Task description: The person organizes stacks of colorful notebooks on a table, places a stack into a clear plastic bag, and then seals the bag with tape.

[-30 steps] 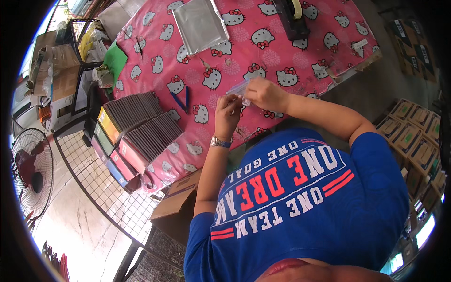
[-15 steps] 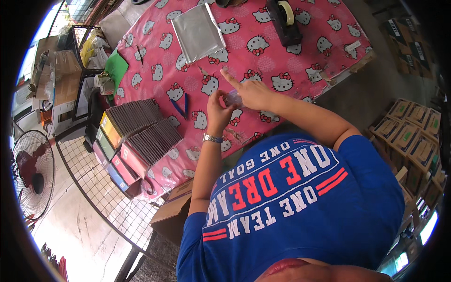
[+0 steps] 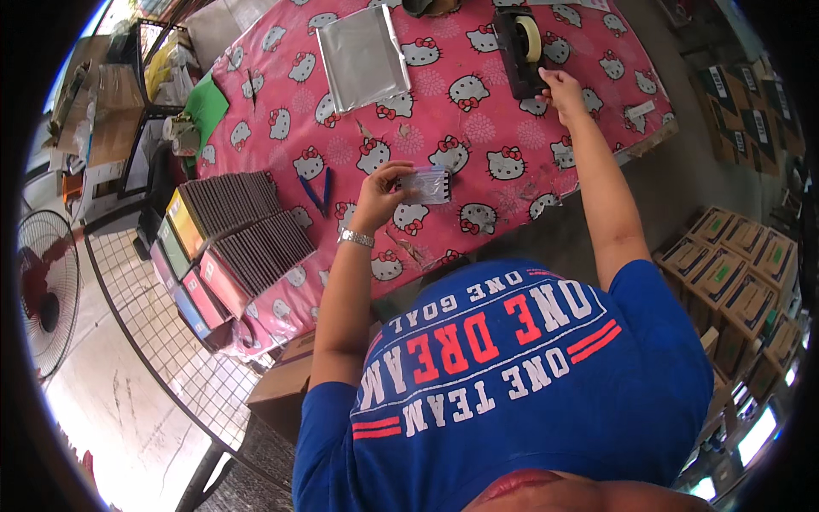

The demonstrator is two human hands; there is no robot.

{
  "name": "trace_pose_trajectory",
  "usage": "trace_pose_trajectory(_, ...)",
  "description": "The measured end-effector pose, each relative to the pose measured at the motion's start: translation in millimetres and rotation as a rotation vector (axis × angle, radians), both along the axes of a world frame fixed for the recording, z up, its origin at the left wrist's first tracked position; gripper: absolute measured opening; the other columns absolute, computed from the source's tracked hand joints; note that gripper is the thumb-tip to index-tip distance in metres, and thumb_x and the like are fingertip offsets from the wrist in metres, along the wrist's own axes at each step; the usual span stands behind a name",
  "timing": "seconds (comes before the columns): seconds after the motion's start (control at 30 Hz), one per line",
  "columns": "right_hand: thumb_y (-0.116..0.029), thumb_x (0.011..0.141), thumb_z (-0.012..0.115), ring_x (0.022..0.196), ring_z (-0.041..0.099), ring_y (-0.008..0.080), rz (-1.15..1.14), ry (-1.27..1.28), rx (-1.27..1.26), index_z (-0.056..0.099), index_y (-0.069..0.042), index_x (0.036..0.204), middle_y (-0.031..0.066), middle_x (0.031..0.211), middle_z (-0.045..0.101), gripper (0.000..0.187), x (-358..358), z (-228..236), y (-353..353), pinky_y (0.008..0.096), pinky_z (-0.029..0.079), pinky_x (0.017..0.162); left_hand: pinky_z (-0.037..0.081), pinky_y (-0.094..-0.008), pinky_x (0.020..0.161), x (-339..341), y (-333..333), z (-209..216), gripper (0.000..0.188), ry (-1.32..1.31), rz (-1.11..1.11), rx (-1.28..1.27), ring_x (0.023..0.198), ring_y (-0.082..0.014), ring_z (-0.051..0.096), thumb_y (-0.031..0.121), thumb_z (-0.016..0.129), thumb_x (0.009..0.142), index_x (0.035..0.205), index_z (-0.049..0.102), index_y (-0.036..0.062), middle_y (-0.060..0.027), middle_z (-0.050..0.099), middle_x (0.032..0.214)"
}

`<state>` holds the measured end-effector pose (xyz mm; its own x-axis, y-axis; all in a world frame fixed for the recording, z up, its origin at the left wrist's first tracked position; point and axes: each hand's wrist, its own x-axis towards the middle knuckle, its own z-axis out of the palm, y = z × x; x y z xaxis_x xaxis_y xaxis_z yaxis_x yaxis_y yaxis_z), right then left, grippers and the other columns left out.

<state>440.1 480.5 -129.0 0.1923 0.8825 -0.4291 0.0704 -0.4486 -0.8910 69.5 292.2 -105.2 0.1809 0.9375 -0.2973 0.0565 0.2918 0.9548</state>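
Note:
My left hand grips one end of a small flat packet in clear, shiny plastic, with a row of dark marks along its far right edge. It is held just over the pink, cartoon-patterned tablecloth. Out to the right, my right hand has its thumb and fingertips pinched together at the near end of a black tape dispenser. A pale tape roll sits in the dispenser. Whatever is between those fingertips is too small to make out.
Clear plastic sleeves lie at the far middle. Blue-handled pliers rest left of my left hand, near stacked spiral-bound notebooks. A fan stands at far left; cartons are piled at right.
My right hand has left the packet and reached right and away to the tape dispenser. My left hand keeps the packet, which now shows more fully.

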Motion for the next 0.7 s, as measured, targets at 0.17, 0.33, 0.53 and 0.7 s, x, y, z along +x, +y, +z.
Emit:
trace_pose_trajectory(0.17, -0.018, 0.09, 0.063, 0.069, 0.052, 0.008, -0.01, 0.227, 0.02, 0.062, -0.005, 0.097, -0.0017, 0.079, 0.054, 0.015, 4, -6, -16, 0.0291, 0.055, 0.069, 0.05, -0.0277, 0.086, -5, -3, -3, 0.037, -0.034, -0.043, -0.082, 0.098, -0.0133, 0.059, -0.004, 0.072, 0.073, 0.108, 0.064, -0.0003, -0.0055, 0.063, 0.108)
trace_pose_trajectory(0.33, -0.009, 0.093, 0.055, 0.073, 0.052, 0.0129, -0.131, 0.559, 0.131, 0.055, -0.006, 0.1, 0.0027, 0.082, 0.054, 0.007, 5, -39, -81, 0.0288, 0.05, 0.073, 0.05, -0.0272, 0.085, -4, -11, 2, 0.036, -0.02, -0.055, -0.102, 0.095, -0.0114, 0.059, -0.004, 0.071, 0.075, 0.11, 0.064, 0.0011, -0.0034, 0.064, 0.105)
trace_pose_trajectory(0.53, -0.007, 0.086, 0.059, 0.054, 0.042, 0.0076, 0.56, 0.824, -0.334, 0.058, -0.006, 0.093, -0.0015, 0.074, 0.051, 0.007, -96, -19, -72, 0.0241, 0.037, 0.051, 0.051, -0.0271, 0.083, 3, -10, 4, 0.035, 0.018, -0.051, -0.113, 0.093, -0.0105, 0.06, -0.006, 0.067, 0.077, 0.111, 0.063, -0.0001, -0.0035, 0.065, 0.102)
trace_pose_trajectory(0.7, -0.03, 0.072, 0.075, 0.06, 0.054, 0.0216, 1.861, -0.467, 0.356, 0.063, -0.005, 0.078, 0.0058, 0.07, 0.061, 0.028, -192, 99, -67, 0.0335, 0.045, 0.054, 0.051, -0.027, 0.082, 7, -11, 0, 0.035, 0.049, -0.072, -0.128, 0.09, -0.01, 0.06, -0.005, 0.069, 0.075, 0.109, 0.064, 0.0004, -0.0037, 0.067, 0.099)
